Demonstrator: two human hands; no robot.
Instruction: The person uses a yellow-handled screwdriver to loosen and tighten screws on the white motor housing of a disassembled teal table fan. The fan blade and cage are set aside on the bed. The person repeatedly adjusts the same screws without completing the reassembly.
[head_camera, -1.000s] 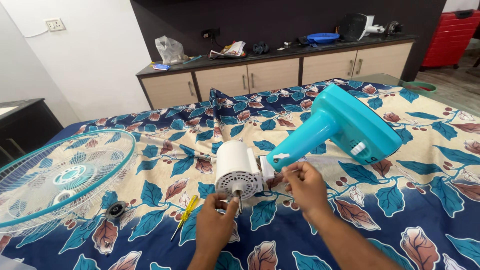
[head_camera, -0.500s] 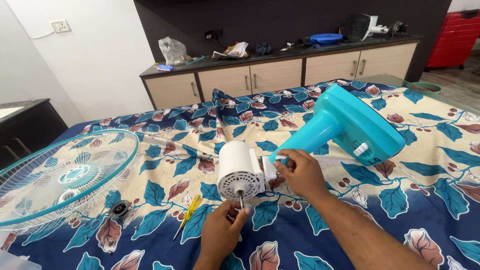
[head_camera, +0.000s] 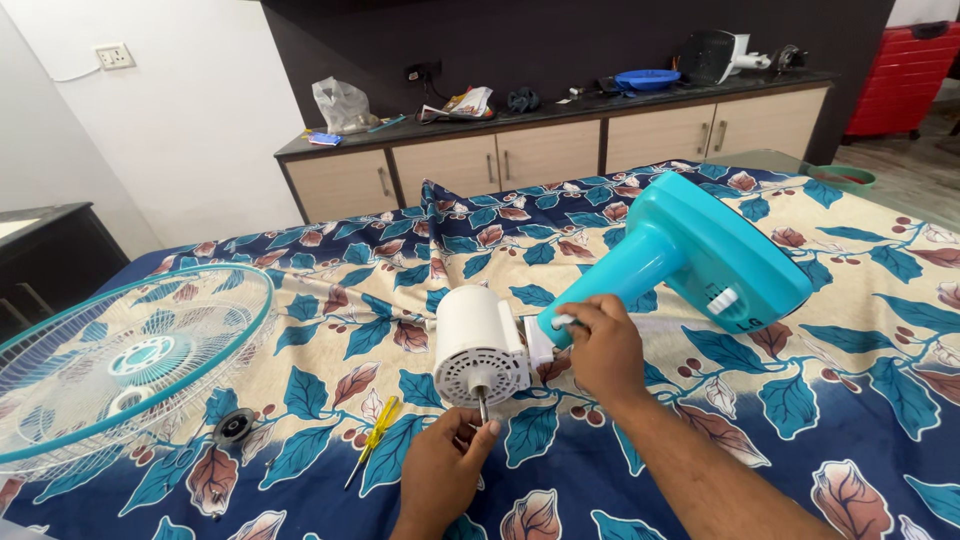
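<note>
A dismantled table fan lies on a bed. Its white motor housing (head_camera: 478, 342) points its metal shaft (head_camera: 483, 403) toward me. My left hand (head_camera: 445, 470) pinches the tip of that shaft with thumb and fingers. My right hand (head_camera: 598, 345) grips the turquoise neck (head_camera: 612, 282) where it joins the motor. The turquoise fan base (head_camera: 728, 250) lies tilted on its side to the right.
A wire fan guard (head_camera: 120, 355) with a turquoise rim rests at the left. A black round nut (head_camera: 233, 427) and a yellow screwdriver (head_camera: 375, 437) lie on the floral bedsheet (head_camera: 850, 400). A long cabinet (head_camera: 540, 150) with clutter stands behind; a red suitcase (head_camera: 915, 75) at far right.
My left hand has stayed on the shaft and my right hand on the neck; the fan barely shifted. The view moved slightly.
</note>
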